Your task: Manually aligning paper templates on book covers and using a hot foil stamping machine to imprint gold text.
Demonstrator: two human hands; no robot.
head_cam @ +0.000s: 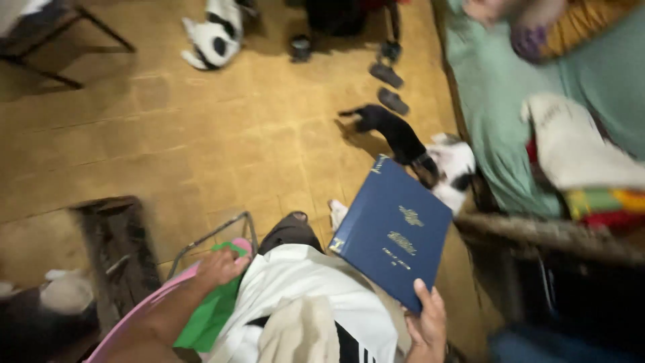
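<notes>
The right hand (426, 323) holds a dark blue hardcover book (393, 232) by its lower corner, thumb pressed on the front cover and the other fingers hidden behind it, so the book stands tilted above the person's lap with its gold-stamped front facing up. The left hand (218, 267) is curled over a piece of green cloth (209, 316) at the rim of a pink plastic chair (144, 306); it looks closed on the cloth, though blur hides the fingertips. The book looks stiff and flat, with rigid boards and metal-capped corners, and probably has some weight for its size. The smooth cover is likely a little slick, so a one-corner pinch lets it swing. A steadier hold would be along the spine or with a palm under the lower edge. The cloth, by contrast, looks light and limp, and would take a grip anywhere. On the wooden floor (201, 134) beyond the knees stand a black-and-white cat (430, 161) near the book and another cat (213, 33) well apart. A bed with a green sheet (497, 101) lies to the right.
</notes>
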